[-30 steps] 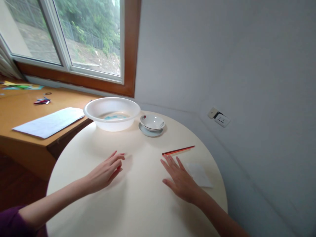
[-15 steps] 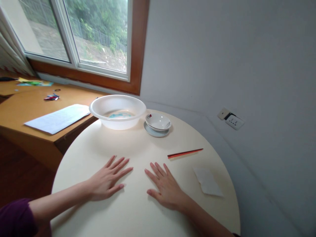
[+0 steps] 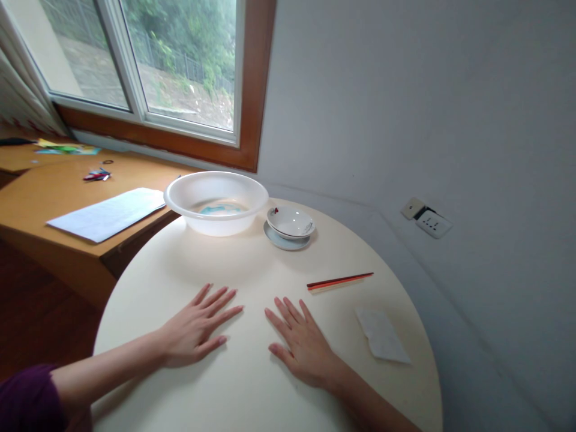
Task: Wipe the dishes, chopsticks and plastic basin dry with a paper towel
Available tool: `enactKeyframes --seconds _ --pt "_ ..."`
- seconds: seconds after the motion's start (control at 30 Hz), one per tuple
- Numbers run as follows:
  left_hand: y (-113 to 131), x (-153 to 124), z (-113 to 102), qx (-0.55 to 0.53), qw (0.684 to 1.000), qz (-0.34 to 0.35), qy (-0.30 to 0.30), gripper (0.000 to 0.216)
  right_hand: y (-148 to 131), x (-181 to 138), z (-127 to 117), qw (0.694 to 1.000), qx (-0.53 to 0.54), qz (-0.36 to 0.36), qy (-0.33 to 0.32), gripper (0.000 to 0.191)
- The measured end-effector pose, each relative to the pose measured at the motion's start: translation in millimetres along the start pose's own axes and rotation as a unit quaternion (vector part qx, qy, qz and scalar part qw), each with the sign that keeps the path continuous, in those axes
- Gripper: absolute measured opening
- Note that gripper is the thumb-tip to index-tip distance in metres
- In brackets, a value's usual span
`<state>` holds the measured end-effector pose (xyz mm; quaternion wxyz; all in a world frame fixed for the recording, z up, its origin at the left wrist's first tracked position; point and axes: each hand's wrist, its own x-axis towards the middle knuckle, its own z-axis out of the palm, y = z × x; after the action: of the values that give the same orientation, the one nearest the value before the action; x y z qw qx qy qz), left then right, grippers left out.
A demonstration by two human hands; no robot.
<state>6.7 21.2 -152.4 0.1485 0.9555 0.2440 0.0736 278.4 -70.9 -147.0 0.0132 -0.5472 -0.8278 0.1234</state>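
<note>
My left hand (image 3: pixel 198 330) lies flat on the round white table (image 3: pixel 243 390), its fingers spread and holding nothing. My right hand (image 3: pixel 301 348) rests palm down to the right of it, also open. Beyond the hands stands a translucent white basin (image 3: pixel 216 225) with a bluish patch showing at its bottom. Just right of the basin, a white bowl (image 3: pixel 291 222) is stacked on a pale plate (image 3: pixel 287 243). Chopsticks (image 3: pixel 339 281), dark and red with a pale one alongside, lie past my right fingertips. A white tissue (image 3: pixel 382 336) lies right of my right hand.
A wooden desk (image 3: pixel 27 198) adjoins at the left, bearing white paper sheets (image 3: pixel 108 213), a small cluster of red and blue items (image 3: pixel 97 174) and colourful papers (image 3: pixel 65 147). Behind are a window (image 3: pixel 180 66) and a grey-white wall with a socket (image 3: pixel 432 223).
The view has shifted very slightly. Both hands stay spread in the same place on the table, and no object has moved.
</note>
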Motion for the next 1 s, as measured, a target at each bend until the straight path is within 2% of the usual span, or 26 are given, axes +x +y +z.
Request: enactKeyframes --seconds 0.33,0.53,0.7,0.83,1.0 --pt "0.1 -0.7 0.9 -0.002 1.0 0.006 0.017 0.059 0.4 -0.8 -0.1 1.0 0.016 -0.001 0.01 0.058" --pt "-1.9 -1.0 2.1 0.014 1.0 -0.005 -0.001 0.059 -0.3 -0.7 -1.8 1.0 0.026 0.003 0.007 0.058" --pt "-3.2 -2.1 8.9 0.021 0.999 0.007 0.036 0.058 -1.4 -1.0 -2.6 0.999 0.037 0.009 0.001 0.059" --pt "-0.3 -1.7 10.4 0.046 0.997 -0.011 0.06 0.057 -1.8 -1.4 -2.3 0.999 0.037 0.008 0.001 0.06" --pt "-0.5 -1.9 6.9 0.067 0.998 0.008 0.01 0.057 -0.7 0.0 -1.1 0.999 0.037 0.007 0.002 0.059"
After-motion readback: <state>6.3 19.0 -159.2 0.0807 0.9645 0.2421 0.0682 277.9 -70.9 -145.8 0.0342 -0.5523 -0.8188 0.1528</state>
